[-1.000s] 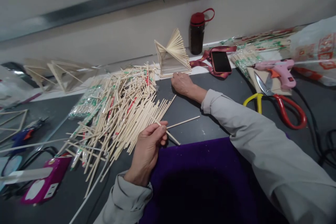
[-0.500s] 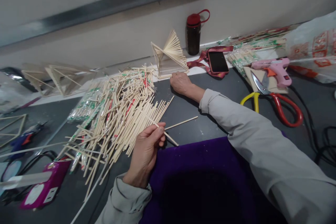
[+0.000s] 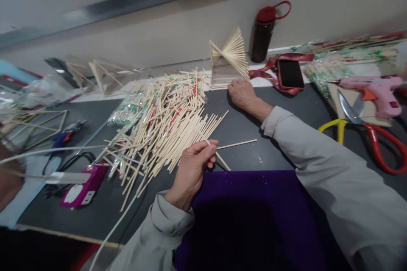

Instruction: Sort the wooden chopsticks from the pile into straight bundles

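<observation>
My left hand [image 3: 190, 169] pinches a thin wooden stick [image 3: 224, 162] between thumb and fingers, just over the front of a loose pile of sticks [image 3: 171, 144]. Another stick [image 3: 238, 144] lies on the table beyond those fingertips. My right hand [image 3: 244, 94] is closed, resting by the bottom edge of a twisted, fan-like stick model [image 3: 234, 53]. Its fingers are curled against the table side of the model, and whatever they hold is hidden.
Large scissors [image 3: 351, 114] and a pink glue gun [image 3: 384, 93] lie at right, a phone [image 3: 291, 74] and dark bottle [image 3: 262, 36] behind. At left are a magenta power box [image 3: 83, 188], a blue glue gun [image 3: 65, 137], stick frames [image 3: 104, 78] and another person's arm [image 3: 9, 173].
My view has swung left, so the whole scene sits further right, and another person's arm shows at the left edge. Both hands keep nearly the same places on the table.
</observation>
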A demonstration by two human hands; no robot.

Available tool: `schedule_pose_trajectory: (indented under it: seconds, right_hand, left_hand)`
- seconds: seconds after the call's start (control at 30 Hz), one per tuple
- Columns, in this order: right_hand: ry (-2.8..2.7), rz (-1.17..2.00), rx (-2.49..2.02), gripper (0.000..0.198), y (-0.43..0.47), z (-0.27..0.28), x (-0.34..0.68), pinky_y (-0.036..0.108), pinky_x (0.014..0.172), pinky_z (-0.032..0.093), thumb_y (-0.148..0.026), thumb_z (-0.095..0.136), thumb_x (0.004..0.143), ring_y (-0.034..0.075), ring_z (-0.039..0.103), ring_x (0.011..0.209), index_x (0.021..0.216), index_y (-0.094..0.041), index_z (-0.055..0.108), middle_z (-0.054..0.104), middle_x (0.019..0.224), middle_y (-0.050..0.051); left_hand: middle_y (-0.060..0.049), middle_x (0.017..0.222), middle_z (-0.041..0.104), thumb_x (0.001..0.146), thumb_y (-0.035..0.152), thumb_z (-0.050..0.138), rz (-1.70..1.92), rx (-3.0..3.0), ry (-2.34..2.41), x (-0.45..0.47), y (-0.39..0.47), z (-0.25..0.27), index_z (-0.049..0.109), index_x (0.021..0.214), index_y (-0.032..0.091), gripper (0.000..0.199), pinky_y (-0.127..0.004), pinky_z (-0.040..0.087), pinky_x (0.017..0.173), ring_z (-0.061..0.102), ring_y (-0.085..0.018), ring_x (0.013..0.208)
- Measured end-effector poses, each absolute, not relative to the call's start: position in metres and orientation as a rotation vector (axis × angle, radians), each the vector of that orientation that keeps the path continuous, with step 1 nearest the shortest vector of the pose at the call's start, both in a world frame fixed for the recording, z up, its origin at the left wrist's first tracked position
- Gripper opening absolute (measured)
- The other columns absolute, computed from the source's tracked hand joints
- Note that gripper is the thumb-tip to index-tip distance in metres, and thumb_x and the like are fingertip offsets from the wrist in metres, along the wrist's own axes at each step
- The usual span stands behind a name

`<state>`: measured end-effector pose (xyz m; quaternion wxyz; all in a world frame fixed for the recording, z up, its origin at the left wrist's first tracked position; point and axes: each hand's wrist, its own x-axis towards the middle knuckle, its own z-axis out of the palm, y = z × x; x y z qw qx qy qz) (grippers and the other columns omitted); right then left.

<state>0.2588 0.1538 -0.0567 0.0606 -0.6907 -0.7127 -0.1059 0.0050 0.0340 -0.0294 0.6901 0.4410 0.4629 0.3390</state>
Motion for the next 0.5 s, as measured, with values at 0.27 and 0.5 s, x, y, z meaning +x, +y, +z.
schedule_pose_trajectory:
  seconds: [0.27, 0.5]
  right_hand:
    - [-2.159, -0.428, -2.125, 0.039, 0.1521, -0.0584, 0.2594, 0.039, 0.081, 0.036, -0.011, 0.034, 0.098, 0.032, 0.057, 0.105, 0.115, -0.005, 0.069, 0.065, 0.114, 0.023]
    - [-2.147, -0.460, -2.133, 0.041, 0.1527, -0.0583, 0.2658, 0.041, 0.078, 0.039, -0.011, 0.033, 0.098, 0.036, 0.058, 0.105, 0.112, -0.004, 0.071, 0.064, 0.110, 0.025]
  left_hand:
    - [0.003, 0.058, 0.061, 0.071, 0.034, 0.085, 0.745, 0.985, 0.986, 0.0027, 0.0342, -0.0331, 0.080, 0.087, 0.019, 0.023, -0.014, 0.037, 0.048, 0.050, -0.002, 0.049]
    - [0.003, 0.058, 0.060, 0.071, 0.032, 0.084, 0.758, 0.978, 0.944, 0.0044, 0.0343, -0.0327, 0.079, 0.083, 0.019, 0.019, -0.014, 0.037, 0.045, 0.050, -0.003, 0.049]
